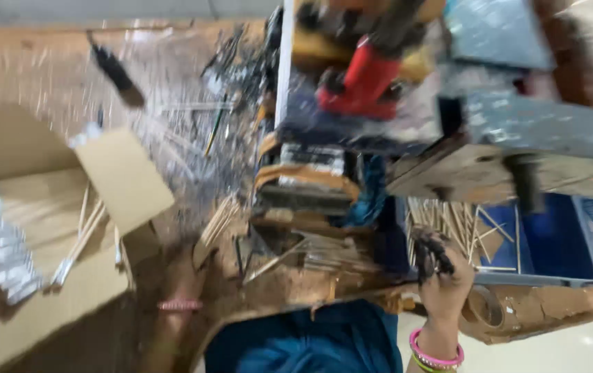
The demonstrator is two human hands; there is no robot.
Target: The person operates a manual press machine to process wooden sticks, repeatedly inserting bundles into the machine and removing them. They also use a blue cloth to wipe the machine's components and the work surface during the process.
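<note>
Though blurred, right hand point(441, 276) at sticks point(448, 221), left hand hidden.

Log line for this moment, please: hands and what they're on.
right hand: blackened fingers at thin sticks in blue tray | left hand: blurred, grip unclear | cardboard box: left, open

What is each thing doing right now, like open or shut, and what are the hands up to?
cardboard box: open, flap up, thin sticks inside.
blue tray: open, thin sticks lying loose in it.
right hand: raised at the tray's edge, fingers curled and blackened; grip too blurred to tell.
left hand: reaching toward the sticks, blurred.
red machine part: blurred, state unclear.
</note>
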